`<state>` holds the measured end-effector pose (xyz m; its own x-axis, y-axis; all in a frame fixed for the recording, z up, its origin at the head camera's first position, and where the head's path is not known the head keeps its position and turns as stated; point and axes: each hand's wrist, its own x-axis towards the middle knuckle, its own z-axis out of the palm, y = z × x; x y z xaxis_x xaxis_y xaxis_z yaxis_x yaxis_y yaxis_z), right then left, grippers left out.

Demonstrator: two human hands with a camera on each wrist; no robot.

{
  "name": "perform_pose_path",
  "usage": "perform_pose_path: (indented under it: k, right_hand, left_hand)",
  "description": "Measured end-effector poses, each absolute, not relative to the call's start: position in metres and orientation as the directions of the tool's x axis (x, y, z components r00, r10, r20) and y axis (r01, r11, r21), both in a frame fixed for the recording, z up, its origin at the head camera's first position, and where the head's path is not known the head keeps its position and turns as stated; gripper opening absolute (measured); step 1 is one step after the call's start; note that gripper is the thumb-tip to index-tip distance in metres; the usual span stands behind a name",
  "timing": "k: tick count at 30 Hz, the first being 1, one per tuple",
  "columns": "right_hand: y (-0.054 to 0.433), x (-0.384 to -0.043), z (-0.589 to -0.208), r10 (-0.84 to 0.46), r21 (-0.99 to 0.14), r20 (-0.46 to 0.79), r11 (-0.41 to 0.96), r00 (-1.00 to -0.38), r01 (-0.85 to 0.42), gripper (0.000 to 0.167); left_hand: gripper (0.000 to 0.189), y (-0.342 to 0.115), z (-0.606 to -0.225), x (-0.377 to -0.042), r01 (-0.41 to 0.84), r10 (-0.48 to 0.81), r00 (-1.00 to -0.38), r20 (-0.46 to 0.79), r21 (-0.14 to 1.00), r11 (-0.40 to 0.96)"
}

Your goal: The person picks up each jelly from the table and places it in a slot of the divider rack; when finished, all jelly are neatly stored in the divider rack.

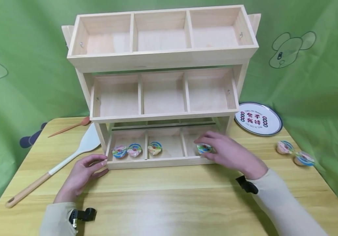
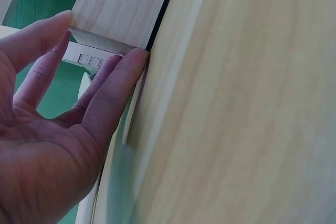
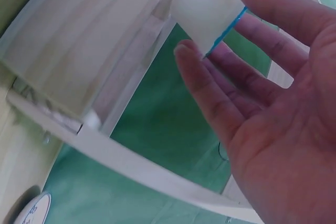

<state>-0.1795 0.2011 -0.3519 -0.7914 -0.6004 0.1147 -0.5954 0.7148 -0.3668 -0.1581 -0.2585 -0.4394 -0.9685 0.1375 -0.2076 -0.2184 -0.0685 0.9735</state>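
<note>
My right hand (image 1: 226,150) pinches a small jelly cup (image 1: 204,148) over the right compartment of the bottom tray. The right wrist view shows the cup's pale rounded body (image 3: 205,11) and blue rim between thumb and fingers. My left hand (image 1: 82,172) holds the left front corner of the wooden three-tier rack (image 1: 169,163); its fingertips meet the tray's end in the left wrist view. Two jelly cups, one pink (image 1: 134,149) and one blue-edged (image 1: 120,151), lie in the bottom left compartment. A yellowish jelly cup (image 1: 155,148) lies in the middle one.
Two more jelly cups, a pink one (image 1: 285,147) and another (image 1: 304,158), lie on the table at right. Behind them rests a white plate (image 1: 258,119). A white spatula (image 1: 64,164) and a small orange-brown spoon (image 1: 70,127) lie left. Green curtain surrounds the table.
</note>
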Motion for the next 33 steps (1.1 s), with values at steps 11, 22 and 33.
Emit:
perform_pose_path:
  k: [11,22,33]
  right_hand:
    - [0.178,-0.187,-0.355,-0.641,-0.375,0.1,0.684,-0.761,-0.625,0.043]
    - [0.16,-0.196,-0.356,-0.668,-0.395,0.126,0.645,-0.733,-0.655,0.044]
    - [0.142,-0.208,-0.366,-0.676,-0.419,0.106,0.635,-0.729,-0.649,0.044]
  left_hand:
    - [0.028,-0.258,-0.439,-0.157,-0.222,0.138,-0.968,-0.21,0.972,-0.078]
    - [0.028,-0.259,-0.439,-0.158,-0.215,0.143,-0.968,-0.204,0.974,-0.068]
    - [0.032,-0.259,-0.44,-0.159,-0.214,0.151,-0.968,-0.202,0.975,-0.062]
